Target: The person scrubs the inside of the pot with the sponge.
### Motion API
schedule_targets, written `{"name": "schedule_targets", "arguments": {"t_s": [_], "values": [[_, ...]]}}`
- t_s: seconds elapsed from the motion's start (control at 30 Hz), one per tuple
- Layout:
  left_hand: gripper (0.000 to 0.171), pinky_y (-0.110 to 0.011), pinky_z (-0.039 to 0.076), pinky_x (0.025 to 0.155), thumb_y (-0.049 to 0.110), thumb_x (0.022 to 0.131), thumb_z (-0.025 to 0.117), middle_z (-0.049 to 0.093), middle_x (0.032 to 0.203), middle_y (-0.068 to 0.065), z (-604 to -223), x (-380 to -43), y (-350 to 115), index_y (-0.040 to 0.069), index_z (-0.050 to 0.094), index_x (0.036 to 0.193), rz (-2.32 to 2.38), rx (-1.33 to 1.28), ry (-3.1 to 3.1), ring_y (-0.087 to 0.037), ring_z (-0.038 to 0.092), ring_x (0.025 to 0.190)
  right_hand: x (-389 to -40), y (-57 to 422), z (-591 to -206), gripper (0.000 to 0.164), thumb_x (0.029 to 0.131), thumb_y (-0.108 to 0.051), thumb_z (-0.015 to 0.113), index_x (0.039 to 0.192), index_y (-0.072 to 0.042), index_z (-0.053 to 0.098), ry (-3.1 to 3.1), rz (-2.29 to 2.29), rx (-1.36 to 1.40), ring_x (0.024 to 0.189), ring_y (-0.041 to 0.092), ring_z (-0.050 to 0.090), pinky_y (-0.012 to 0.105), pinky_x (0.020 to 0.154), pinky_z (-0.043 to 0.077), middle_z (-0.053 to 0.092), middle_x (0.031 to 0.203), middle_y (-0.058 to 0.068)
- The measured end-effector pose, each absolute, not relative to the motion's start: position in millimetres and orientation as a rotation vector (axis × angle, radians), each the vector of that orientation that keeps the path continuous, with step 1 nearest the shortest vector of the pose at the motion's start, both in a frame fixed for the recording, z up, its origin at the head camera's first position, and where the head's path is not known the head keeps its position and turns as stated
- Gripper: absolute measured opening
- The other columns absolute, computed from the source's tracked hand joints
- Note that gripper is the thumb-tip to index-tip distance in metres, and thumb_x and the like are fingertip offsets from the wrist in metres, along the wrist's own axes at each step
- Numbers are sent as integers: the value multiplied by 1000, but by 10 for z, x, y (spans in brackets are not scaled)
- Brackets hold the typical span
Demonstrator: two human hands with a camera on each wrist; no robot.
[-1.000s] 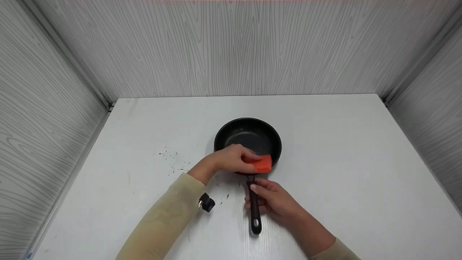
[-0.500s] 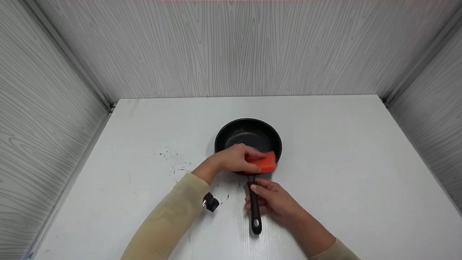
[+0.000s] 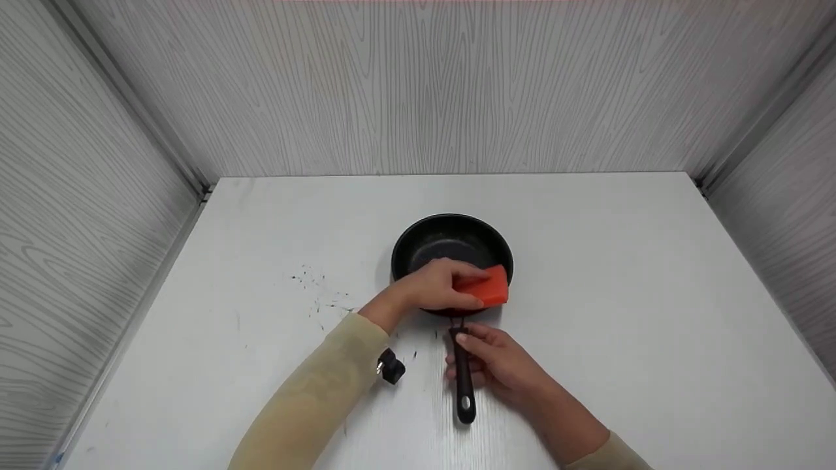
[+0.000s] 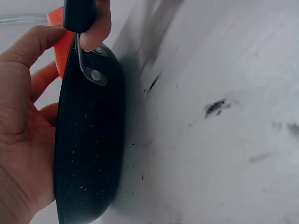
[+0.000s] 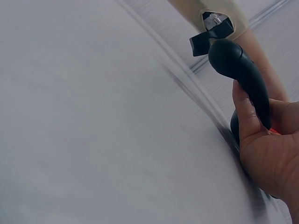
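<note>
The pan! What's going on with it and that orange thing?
A person has both hands busy. The right hand holds the black pan by its handle. The left hand grips an orange block, maybe a sponge, at the near right part of the pan, by the rim. The pan faces up on the white table, which has some dark marks on it.
</note>
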State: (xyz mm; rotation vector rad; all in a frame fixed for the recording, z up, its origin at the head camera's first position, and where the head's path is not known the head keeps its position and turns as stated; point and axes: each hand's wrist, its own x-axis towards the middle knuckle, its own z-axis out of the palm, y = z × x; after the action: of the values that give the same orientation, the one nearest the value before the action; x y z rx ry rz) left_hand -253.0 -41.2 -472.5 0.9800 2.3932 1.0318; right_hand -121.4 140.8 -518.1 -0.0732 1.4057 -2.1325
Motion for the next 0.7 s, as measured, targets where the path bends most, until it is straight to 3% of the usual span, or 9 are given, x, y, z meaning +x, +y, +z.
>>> {"name": "schedule_targets", "arguments": {"t_s": [0.23,0.7], "values": [[60,-28,47,101,38,93,81,66,143,4,-4765,-2536,-353,22,66,148,1064,1009,2430,-11,58,121,-1214,1411,-5176,35,109,-20,61,133,5,53,1414,-2130,-72,83,27,78,33,64,61,72,94,13],[65,-29,42,112,44,94,81,58,152,0,-4790,-2516,-249,24,61,152,1080,933,2507,-13,52,136,-1202,1398,-5172,36,109,-20,61,133,6,53,1412,-2139,-56,83,27,78,31,62,59,71,94,13]]}}
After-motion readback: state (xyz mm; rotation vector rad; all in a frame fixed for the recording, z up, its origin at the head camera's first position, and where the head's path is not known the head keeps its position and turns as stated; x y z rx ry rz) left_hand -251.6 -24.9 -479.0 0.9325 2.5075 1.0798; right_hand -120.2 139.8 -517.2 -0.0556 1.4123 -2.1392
